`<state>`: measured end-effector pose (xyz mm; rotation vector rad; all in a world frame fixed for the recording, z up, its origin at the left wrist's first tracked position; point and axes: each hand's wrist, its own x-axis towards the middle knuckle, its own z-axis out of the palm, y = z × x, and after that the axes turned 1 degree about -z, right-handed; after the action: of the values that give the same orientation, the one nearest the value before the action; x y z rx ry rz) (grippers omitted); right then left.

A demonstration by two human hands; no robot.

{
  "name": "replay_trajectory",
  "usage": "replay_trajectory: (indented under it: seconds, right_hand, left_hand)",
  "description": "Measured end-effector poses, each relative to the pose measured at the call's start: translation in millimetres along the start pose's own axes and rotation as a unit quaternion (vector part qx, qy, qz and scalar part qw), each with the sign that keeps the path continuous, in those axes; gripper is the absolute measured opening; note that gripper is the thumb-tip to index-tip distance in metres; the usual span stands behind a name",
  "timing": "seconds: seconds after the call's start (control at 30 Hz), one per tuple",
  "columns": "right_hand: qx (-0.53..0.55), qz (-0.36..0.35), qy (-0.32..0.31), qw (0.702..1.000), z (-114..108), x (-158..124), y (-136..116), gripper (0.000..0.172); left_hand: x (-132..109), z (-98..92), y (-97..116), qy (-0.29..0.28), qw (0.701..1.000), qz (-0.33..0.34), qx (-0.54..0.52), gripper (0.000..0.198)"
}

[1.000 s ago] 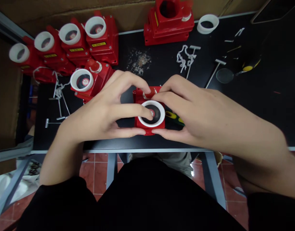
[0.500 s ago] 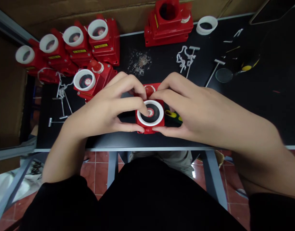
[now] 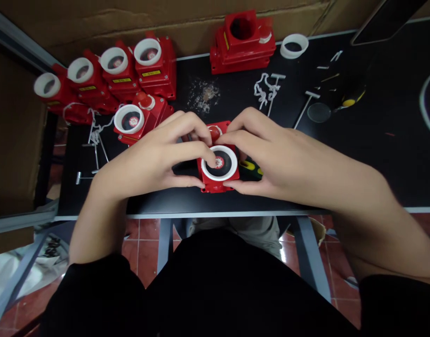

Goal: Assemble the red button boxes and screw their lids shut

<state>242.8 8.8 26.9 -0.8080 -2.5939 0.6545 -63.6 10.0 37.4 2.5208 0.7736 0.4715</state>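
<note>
A small red box (image 3: 215, 185) with a white ring (image 3: 220, 163) on its face lies near the front edge of the black table (image 3: 376, 154). My left hand (image 3: 155, 157) grips its left side, thumb under the box and a fingertip on the ring's left rim. My right hand (image 3: 271, 157) grips the right side. Both index fingers pinch a small red knob (image 3: 215, 132) at the top of the box.
Several finished red boxes with white rings (image 3: 130, 119) stand in a row at the back left. A larger red housing (image 3: 243, 42), a loose white ring (image 3: 294, 45), white pins and strings (image 3: 267, 89), a clear disc (image 3: 318, 112) and a yellow-handled tool (image 3: 351, 100) lie behind.
The view has shifted a little, so everything sits further right and lower. My fingers have closed in on the red knob; the box stays between both hands.
</note>
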Motion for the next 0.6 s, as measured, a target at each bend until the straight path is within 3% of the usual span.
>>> replay_trajectory:
  seconds: [0.23,0.4,0.6]
  right_hand:
    - [0.006,0.021,-0.015,1.000,3,3,3,0.060]
    - [-0.010,0.033,-0.035,0.999,1,6,-9,0.059]
    - [0.050,0.074,0.047,0.995,18,-9,-24,0.058]
  left_hand:
    - [0,0.6,-5,-0.015,0.999,-0.024,-0.017,0.029]
    - [2,1.9,-12,-0.004,0.999,-0.007,-0.037,0.028]
    - [7,1.8,-16,-0.053,0.989,-0.009,-0.137,0.027]
